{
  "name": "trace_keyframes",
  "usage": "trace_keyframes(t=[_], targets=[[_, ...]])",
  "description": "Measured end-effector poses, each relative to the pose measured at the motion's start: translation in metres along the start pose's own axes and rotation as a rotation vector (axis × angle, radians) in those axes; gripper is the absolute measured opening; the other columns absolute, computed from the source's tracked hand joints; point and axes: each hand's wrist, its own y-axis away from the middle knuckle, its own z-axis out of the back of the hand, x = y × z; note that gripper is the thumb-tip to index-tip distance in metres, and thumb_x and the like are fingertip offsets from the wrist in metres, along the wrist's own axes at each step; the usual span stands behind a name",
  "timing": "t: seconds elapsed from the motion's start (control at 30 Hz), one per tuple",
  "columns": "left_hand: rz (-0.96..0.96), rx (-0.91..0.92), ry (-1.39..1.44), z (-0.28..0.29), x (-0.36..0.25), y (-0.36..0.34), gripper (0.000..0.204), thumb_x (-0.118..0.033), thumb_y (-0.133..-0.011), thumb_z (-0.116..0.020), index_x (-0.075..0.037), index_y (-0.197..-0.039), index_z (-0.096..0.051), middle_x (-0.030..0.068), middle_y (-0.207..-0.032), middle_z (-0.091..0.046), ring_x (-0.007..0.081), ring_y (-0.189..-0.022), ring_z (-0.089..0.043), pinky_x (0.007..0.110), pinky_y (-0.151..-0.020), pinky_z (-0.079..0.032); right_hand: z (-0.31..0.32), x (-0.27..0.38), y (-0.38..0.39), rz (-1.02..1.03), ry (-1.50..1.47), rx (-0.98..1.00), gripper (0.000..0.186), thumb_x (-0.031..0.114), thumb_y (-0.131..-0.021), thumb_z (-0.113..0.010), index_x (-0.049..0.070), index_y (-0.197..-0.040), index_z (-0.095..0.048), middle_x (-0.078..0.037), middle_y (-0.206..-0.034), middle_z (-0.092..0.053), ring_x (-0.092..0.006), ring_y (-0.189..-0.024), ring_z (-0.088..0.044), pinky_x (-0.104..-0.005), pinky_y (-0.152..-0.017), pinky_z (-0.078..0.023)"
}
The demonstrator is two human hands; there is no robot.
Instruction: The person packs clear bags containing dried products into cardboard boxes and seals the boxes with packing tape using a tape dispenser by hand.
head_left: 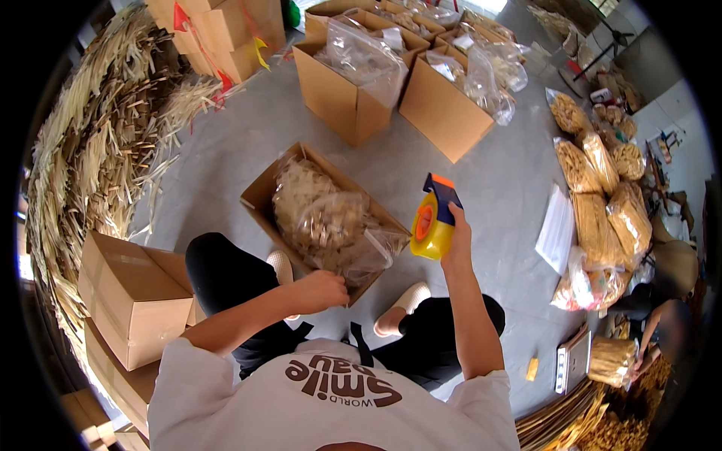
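Observation:
An open cardboard box (263, 214) stands on the floor between my feet, filled with clear plastic bags (327, 218) of pale, dried plant-like pieces. My left hand (325, 290) is curled closed at the box's near rim; its fingertips are partly hidden. To the right of the box, my right hand (457, 239) is wrapped round a tape dispenser (436, 214) and holds it up. The dispenser has a dark blue and orange head, an orange hub and a thick roll of yellow tape.
Open boxes (342, 94) of bagged goods stand ahead. Dried strips (113, 128) are heaped at left, near stacked cartons (226, 37). More cartons (143, 301) sit beside my left leg. Filled bags (598, 203) lie at right, where another person's hand (639, 364) touches a bundle (613, 361).

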Motion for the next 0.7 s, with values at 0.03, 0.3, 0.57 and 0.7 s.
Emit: trace_keyframes(t=[0.03,0.3,0.57,0.7], targets=[[0.004,-0.108,0.107,0.008,-0.01,0.005,0.013,-0.007,-0.065,-0.058,-0.007,-0.077,-0.06,0.008,-0.081,-0.06,0.0277,-0.088,-0.055,0.039,-0.073,-0.046,0.005,-0.004,0.003,0.026,0.112,-0.099,0.033,0.026,-0.083,-0.048,-0.005,-0.095,-0.055,-0.014,-0.077,-0.061,-0.0204,-0.061,-0.06,-0.0305,-0.054,-0.049],[0.376,-0.352,0.502,-0.019,0.016,0.006,0.044,-0.012,-0.074,-0.065,-0.003,-0.114,-0.051,0.0107,-0.111,-0.055,0.0309,-0.107,-0.049,0.037,-0.088,-0.039,0.042,-0.023,0.027,-0.005,0.118,-0.145,0.033,0.027,-0.081,-0.052,-0.005,-0.088,-0.057,-0.014,-0.073,-0.061,-0.0203,-0.059,-0.06,-0.0301,-0.054,-0.049],[0.436,-0.516,0.671,0.03,0.037,-0.02,0.02,-0.013,-0.088,-0.044,0.0,-0.097,-0.057,0.0067,-0.079,-0.06,0.0143,-0.078,-0.054,0.028,-0.073,-0.043,0.062,-0.026,0.024,0.037,0.128,-0.239,0.035,0.029,-0.08,-0.053,-0.005,-0.088,-0.056,-0.015,-0.073,-0.061,-0.022,-0.06,-0.06,-0.0313,-0.054,-0.049],[0.615,-0.328,0.821,0.052,0.019,-0.038,0.017,-0.012,-0.086,-0.045,-0.002,-0.092,-0.057,0.0034,-0.077,-0.059,0.0117,-0.071,-0.054,0.027,-0.066,-0.045,0.064,-0.021,0.026,0.062,0.116,-0.242,0.035,0.029,-0.08,-0.053,-0.005,-0.087,-0.056,-0.015,-0.073,-0.061,-0.0219,-0.06,-0.06,-0.0312,-0.053,-0.049]])
